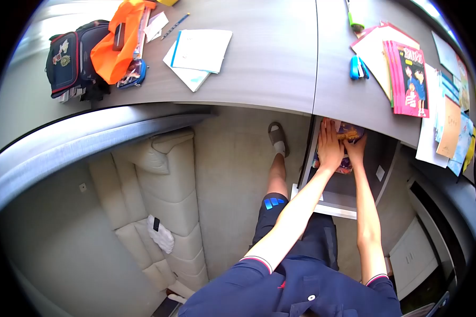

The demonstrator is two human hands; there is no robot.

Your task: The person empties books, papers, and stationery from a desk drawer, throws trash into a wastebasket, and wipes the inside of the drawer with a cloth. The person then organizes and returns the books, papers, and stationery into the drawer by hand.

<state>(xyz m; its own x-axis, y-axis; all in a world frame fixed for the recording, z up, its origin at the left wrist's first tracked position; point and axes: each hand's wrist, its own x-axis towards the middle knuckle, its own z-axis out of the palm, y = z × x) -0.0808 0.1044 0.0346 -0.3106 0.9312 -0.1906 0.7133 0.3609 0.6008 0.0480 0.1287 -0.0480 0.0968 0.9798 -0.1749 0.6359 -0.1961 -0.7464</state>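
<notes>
An open drawer (373, 182) under the desk holds colourful printed items (349, 132), whose exact kind I cannot make out. My left hand (330, 145) lies flat over them near the drawer's left side, fingers stretched toward the desk. Beside it, my right hand (356, 149) touches the items from the right with bent fingers, their tips partly hidden. Parts of the printed items show between and below both hands.
On the desk (264, 58) are pink magazines (410, 79), a blue stapler (358, 68), white booklets (201, 50), a pencil (175, 26), an orange bag (116, 47) and a dark backpack (63, 61). A beige sofa (169, 190) stands at the lower left.
</notes>
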